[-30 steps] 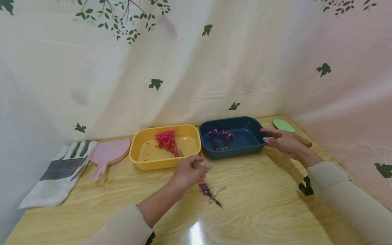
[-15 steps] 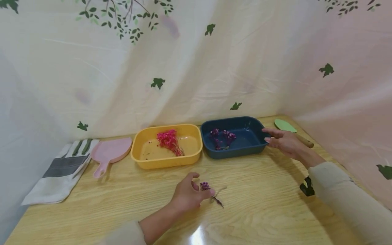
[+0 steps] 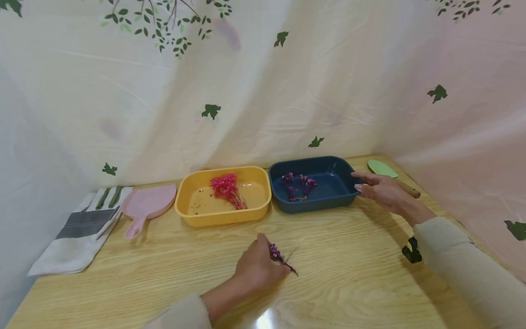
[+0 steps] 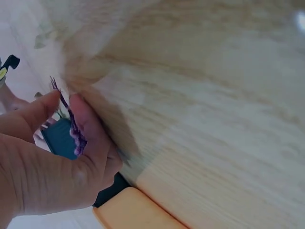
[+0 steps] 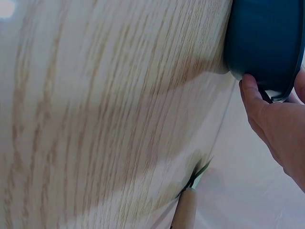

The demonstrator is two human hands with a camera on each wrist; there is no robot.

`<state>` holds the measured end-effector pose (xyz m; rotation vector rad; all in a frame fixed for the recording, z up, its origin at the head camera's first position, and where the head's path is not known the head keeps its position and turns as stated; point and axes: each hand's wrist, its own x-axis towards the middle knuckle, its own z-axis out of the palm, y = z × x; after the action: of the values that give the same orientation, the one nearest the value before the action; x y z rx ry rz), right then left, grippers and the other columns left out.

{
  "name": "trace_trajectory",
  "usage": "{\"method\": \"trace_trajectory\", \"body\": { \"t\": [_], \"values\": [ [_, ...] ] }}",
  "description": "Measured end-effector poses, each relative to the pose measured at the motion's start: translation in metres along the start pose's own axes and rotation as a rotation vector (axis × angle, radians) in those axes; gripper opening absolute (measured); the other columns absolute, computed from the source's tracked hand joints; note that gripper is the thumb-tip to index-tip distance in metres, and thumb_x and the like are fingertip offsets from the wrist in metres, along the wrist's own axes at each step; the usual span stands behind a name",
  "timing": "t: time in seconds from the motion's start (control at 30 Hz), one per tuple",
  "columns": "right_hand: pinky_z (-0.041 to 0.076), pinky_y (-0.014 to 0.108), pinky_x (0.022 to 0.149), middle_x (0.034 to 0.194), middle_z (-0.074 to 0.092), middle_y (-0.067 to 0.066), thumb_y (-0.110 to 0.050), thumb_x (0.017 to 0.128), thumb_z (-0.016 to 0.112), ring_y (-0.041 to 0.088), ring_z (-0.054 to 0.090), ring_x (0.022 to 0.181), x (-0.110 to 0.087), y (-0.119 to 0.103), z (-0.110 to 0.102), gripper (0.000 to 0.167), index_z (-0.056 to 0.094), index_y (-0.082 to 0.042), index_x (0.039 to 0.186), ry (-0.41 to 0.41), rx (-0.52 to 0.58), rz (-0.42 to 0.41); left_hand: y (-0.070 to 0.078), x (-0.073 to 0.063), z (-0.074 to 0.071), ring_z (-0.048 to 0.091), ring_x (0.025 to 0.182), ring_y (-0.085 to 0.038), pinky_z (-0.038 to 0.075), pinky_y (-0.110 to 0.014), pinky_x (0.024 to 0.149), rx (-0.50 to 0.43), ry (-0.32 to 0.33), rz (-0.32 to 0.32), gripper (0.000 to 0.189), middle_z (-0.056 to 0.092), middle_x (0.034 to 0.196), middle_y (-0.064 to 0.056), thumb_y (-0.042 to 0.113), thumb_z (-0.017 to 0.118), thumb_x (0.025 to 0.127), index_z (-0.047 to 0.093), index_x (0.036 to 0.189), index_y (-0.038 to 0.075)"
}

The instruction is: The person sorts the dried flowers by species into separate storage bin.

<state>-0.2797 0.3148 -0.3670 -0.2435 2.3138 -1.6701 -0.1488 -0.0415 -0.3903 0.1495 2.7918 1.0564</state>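
Note:
My left hand [image 3: 260,268] pinches a small sprig of dried purple flowers [image 3: 276,252] low over the table, in front of the trays. In the left wrist view its stem runs between thumb and fingers, and the purple heads [image 4: 77,140] lie towards the palm. My right hand [image 3: 382,194] holds the right end of a dark blue tray [image 3: 312,205]. Seen from the right wrist, fingertips touch the underside of the tray's end [image 5: 267,43], with the thumb at the rim. Purple sprigs [image 3: 306,183] lie inside this tray.
A yellow tray [image 3: 226,218] with a pink dried bunch [image 3: 225,185] adjoins the blue one. Further left are a pink dustpan [image 3: 149,201] and striped gloves [image 3: 82,233]. A green trowel [image 3: 382,168] lies behind my right hand. Cloth [image 3: 246,73] hangs behind the table.
My left hand has come down from beside the yellow tray to the purple sprig on the table and closed its fingers on it. The right hand stays at the blue tray.

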Motion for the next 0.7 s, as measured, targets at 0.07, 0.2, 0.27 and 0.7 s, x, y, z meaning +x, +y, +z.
{"method": "trace_trajectory", "body": {
  "t": [0.07,0.2,0.27,0.7],
  "values": [
    [0.026,0.052,0.111,0.158,0.007,0.023,-0.013,0.099,0.054,0.042,0.019,0.140,0.001,0.000,0.000,0.066,0.017,0.001,0.152,-0.001,0.002,0.003,0.001,0.002,-0.001,0.053,0.069,-0.021,0.045,-0.038,0.058,0.005,-0.021,-0.032,0.060,0.052,0.077,-0.005,0.043,0.083,0.069,0.048,0.097,0.005],
    [0.025,0.052,0.111,0.158,0.008,0.022,-0.012,0.100,0.053,0.042,0.020,0.140,0.002,0.001,0.002,0.065,0.018,0.000,0.152,0.005,-0.001,0.013,0.002,0.009,0.002,0.056,0.069,-0.023,0.047,-0.038,0.057,0.118,-0.025,-0.037,0.071,0.054,0.075,-0.005,0.063,0.073,0.072,0.048,0.102,0.004],
    [0.025,0.053,0.111,0.158,0.008,0.022,-0.013,0.099,0.054,0.042,0.021,0.140,0.001,0.001,0.002,0.065,0.018,0.000,0.152,0.003,-0.004,0.015,0.002,0.012,0.004,0.058,0.067,-0.025,0.048,-0.040,0.056,0.211,-0.009,0.001,0.071,0.055,0.075,-0.006,0.062,0.074,0.072,0.047,0.104,0.004],
    [0.027,0.052,0.111,0.158,0.008,0.022,-0.012,0.100,0.053,0.043,0.022,0.139,0.000,-0.001,0.002,0.063,0.019,-0.001,0.152,0.008,-0.018,0.019,-0.015,0.008,-0.022,0.054,0.061,-0.018,0.049,-0.031,0.052,0.079,0.012,0.163,0.034,0.061,0.072,-0.010,-0.001,0.077,0.068,0.058,0.096,-0.007]
  ]
}}
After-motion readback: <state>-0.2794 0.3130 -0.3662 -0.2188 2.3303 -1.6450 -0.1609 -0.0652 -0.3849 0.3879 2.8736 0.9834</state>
